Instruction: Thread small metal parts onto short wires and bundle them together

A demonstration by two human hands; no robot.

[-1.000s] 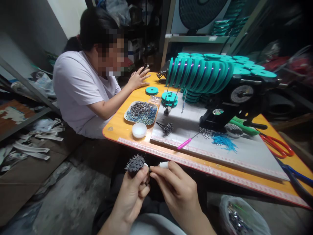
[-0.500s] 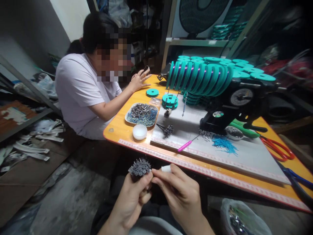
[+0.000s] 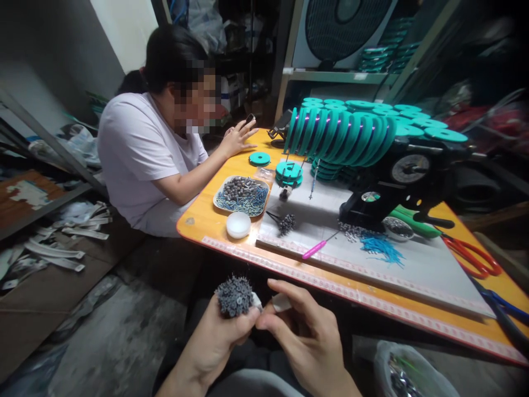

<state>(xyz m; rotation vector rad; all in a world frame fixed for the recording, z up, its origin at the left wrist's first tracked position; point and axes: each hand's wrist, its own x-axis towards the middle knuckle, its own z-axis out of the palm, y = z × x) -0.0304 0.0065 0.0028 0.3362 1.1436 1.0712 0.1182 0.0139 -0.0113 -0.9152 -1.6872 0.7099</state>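
My left hand (image 3: 215, 344) grips a round bundle of small grey metal pieces (image 3: 234, 296), held upright below the front edge of the orange table (image 3: 206, 218). My right hand (image 3: 308, 339) pinches a strip of white tape (image 3: 281, 301) beside the bundle, thumb and forefinger touching my left fingers. Both hands hover above my lap.
A person in a white shirt sits at the table's left with a hand (image 3: 239, 138) by a teal disc (image 3: 259, 159). On the table: a tray of grey pieces (image 3: 242, 194), white lid (image 3: 238, 224), pink-handled tool (image 3: 314, 249), teal disc stack (image 3: 343, 129), black machine (image 3: 397, 182), red scissors (image 3: 475, 255).
The bundle has turned so its flat end faces me more, and both hands have shifted slightly right and lower. The right fingers have moved around the bundle's side.
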